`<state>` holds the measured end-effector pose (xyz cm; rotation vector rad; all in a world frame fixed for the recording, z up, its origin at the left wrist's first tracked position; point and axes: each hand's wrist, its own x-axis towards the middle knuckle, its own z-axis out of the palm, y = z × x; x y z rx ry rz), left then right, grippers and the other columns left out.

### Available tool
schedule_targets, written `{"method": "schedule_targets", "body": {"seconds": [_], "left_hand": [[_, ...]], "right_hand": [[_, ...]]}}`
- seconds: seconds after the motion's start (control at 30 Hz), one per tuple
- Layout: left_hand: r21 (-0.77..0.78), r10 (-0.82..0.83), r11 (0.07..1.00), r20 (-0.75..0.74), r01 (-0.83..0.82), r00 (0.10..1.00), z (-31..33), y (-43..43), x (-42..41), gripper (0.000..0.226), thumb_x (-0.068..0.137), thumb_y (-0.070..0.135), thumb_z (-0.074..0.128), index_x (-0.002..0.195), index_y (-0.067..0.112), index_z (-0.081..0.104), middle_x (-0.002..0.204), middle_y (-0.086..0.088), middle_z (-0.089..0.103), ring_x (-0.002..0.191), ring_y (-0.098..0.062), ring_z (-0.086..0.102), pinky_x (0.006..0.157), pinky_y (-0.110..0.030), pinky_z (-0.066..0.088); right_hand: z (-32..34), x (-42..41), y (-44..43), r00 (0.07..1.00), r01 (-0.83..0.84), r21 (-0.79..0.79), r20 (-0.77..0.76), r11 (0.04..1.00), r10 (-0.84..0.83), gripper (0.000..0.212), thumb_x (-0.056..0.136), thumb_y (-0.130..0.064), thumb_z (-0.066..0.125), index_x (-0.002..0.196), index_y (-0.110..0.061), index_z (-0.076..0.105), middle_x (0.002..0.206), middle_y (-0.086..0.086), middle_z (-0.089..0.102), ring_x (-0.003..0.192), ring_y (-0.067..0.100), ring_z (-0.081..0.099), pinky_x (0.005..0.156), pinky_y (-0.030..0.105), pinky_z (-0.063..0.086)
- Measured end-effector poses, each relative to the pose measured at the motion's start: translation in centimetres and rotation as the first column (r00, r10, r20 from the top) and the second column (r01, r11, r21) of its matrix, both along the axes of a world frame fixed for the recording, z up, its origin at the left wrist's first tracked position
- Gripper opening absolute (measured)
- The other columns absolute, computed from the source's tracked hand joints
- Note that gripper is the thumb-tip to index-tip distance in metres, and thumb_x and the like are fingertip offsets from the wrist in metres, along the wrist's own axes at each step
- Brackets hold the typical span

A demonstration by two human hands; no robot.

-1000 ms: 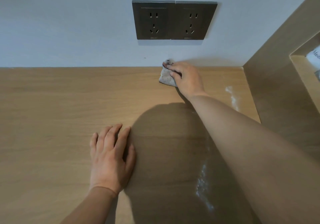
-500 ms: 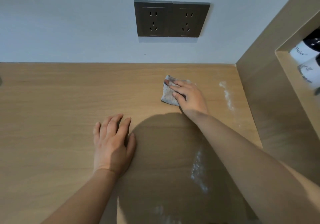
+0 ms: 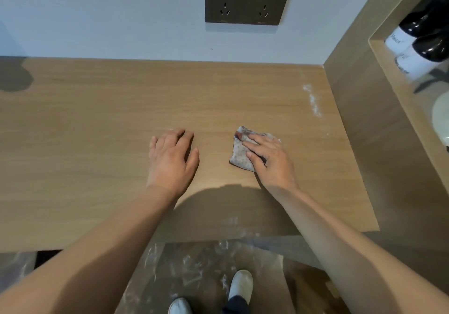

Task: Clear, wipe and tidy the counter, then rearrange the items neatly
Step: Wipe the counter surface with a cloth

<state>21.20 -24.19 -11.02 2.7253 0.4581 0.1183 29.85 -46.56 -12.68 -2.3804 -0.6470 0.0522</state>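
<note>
We see the fingers [image 3: 254, 141] of the right hand [image 3: 271, 162] laid nearly straight and slightly spread on a small speckled cloth [image 3: 239, 153], pressing it flat to the wooden counter [image 3: 85, 124], with the thumb lying on the cloth's lower part. The fingertips point toward the upper left of the frame. The cloth sits a little right of the frame's centre, about midway between the back wall and the counter's front edge. Its exposed left edge runs nearly top to bottom in the frame, and a dark-stained corner points up toward the wall. The hand covers its right side, so we cannot tell its full outline or true long axis. Just left of it, apart from the cloth, the left hand [image 3: 171, 159] rests palm down on the bare wood, its fingers [image 3: 170, 137] close together and lightly bent, pointing up the frame. Toward the right of the counter, near the side panel, a thin streak of white powder [image 3: 313, 100] runs top to bottom. At upper centre a dark double socket plate [image 3: 247, 0] is set in the pale wall. At the upper right, a recess holds dark bottles [image 3: 418, 46] with white labels. At the bottom of the frame we see white shoes [image 3: 240, 283] on a smeared floor.
</note>
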Motion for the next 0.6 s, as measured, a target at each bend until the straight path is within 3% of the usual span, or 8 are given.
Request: {"method": "schedule_targets", "body": {"seconds": [0.13, 0.27, 0.37, 0.6], "left_hand": [[0.002, 0.021, 1.0, 0.023, -0.021, 1.0, 1.0, -0.1, -4.6, 0.049, 0.094, 0.04, 0.035, 0.129, 0.016, 0.059, 0.136, -0.008, 0.052, 0.127, -0.031, 0.041, 0.114, -0.053, 0.024], [-0.01, 0.024, 1.0, 0.002, -0.024, 1.0, 1.1, 0.1, -9.3, 0.054, 0.093, 0.044, 0.031, 0.13, 0.016, 0.059, 0.137, -0.007, 0.053, 0.129, -0.029, 0.041, 0.114, -0.053, 0.024], [-0.014, 0.007, 1.0, -0.009, -0.007, 1.0, 0.9, 0.4, -12.0, 0.055, 0.093, 0.044, 0.03, 0.13, 0.015, 0.059, 0.136, -0.007, 0.053, 0.127, -0.029, 0.043, 0.11, -0.056, 0.029], [-0.026, -0.01, 1.0, -0.02, 0.01, 1.0, 1.0, 1.3, -15.5, 0.053, 0.095, 0.043, 0.032, 0.131, 0.014, 0.059, 0.135, -0.008, 0.054, 0.126, -0.029, 0.045, 0.109, -0.057, 0.031]], "right_hand": [[0.4, -3.9, 0.3, 1.0, 0.017, 0.013, -0.025, 1.0, -0.017, 0.028, 0.094, -0.019, 0.06, 0.121, -0.023, 0.068, 0.135, -0.005, 0.059, 0.13, 0.014, 0.047, 0.111, 0.025, 0.018], [0.5, -8.3, 0.8, 0.999, -0.022, 0.006, -0.04, 1.0, 0.023, 0.03, 0.095, -0.023, 0.055, 0.122, -0.023, 0.068, 0.135, -0.006, 0.059, 0.13, 0.014, 0.047, 0.113, 0.038, 0.028], [0.4, -11.8, 1.2, 0.997, -0.038, -0.001, -0.063, 0.999, 0.038, 0.031, 0.095, -0.026, 0.053, 0.122, -0.025, 0.067, 0.135, -0.008, 0.059, 0.13, 0.013, 0.047, 0.114, 0.039, 0.027], [1.1, -19.0, 1.0, 0.994, -0.031, 0.101, -0.105, 0.994, 0.042, 0.031, 0.093, -0.016, 0.061, 0.118, -0.032, 0.067, 0.125, -0.022, 0.06, 0.124, -0.007, 0.046, 0.113, 0.03, 0.031]]}}
